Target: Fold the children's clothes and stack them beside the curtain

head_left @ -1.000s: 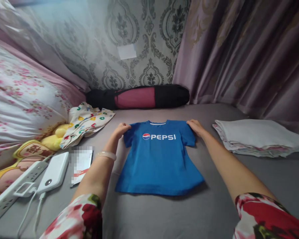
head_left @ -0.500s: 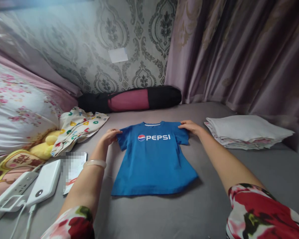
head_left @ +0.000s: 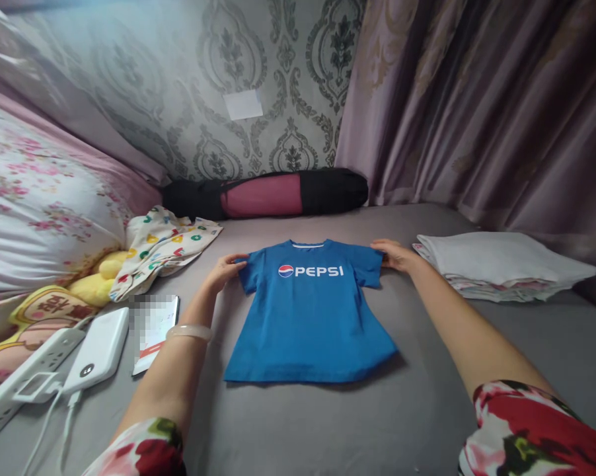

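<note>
A small blue T-shirt [head_left: 310, 317] with a white PEPSI logo lies flat, front up, on the grey bed sheet [head_left: 328, 430]. My left hand [head_left: 224, 269] pinches the edge of its left sleeve, fingers curled on the fabric. My right hand [head_left: 396, 255] holds the edge of the right sleeve in the same way. A pale bangle [head_left: 189, 332] sits on my left wrist. Both arms reach forward from floral sleeves.
A stack of folded white cloths [head_left: 501, 264] lies at the right. A patterned garment [head_left: 164, 248], a yellow plush toy [head_left: 94, 281], a phone [head_left: 155, 324], a white power bank [head_left: 97, 350] and a power strip [head_left: 25, 380] lie at the left. A black-and-pink roll [head_left: 265, 195] lies against the wall.
Both hands stay on the shirt's sleeves; the sleeves look pulled slightly further apart. The view has shifted a little with my head.
</note>
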Tool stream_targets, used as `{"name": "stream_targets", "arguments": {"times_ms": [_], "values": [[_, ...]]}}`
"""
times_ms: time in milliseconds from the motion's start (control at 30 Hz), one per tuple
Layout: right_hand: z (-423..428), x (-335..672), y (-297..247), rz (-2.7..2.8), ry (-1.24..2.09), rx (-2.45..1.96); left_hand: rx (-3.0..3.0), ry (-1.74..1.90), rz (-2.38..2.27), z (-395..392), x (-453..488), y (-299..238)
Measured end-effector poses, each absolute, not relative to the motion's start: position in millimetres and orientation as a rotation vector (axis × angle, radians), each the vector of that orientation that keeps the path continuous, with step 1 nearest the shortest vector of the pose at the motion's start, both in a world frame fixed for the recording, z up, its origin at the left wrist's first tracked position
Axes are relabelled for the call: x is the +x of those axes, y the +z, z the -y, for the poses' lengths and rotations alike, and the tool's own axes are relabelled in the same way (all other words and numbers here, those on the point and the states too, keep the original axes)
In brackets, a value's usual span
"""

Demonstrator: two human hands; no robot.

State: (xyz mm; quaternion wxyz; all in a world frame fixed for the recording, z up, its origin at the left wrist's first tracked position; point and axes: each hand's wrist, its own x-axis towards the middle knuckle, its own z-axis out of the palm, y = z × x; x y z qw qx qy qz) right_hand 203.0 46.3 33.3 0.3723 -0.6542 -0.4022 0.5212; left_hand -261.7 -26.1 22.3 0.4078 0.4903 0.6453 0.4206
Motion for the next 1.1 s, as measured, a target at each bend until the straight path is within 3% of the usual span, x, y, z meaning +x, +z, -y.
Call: {"name": "stream_targets", "arguments": {"times_ms": [167,400,633,933,1100], "values": [[-28,207,25,0.998,1.297,-1.719,1.366,0.983,-1.738,31,-261,9],[-2,167,3,1.677,0.353,-1.943,1.533,1.126,-2.028,23,-246,-16],[-10,173,2,2.012,0.004,-2.044,1.913,1.073,-2.078,22,-253,-28],[-15,188,0,1.860,0.156,-1.938,1.738,1.037,-2.201,27,-249,-19],[2,204,9,1.515,0.528,-1.871,1.571,0.994,-2.291,47,-243,1]]}}
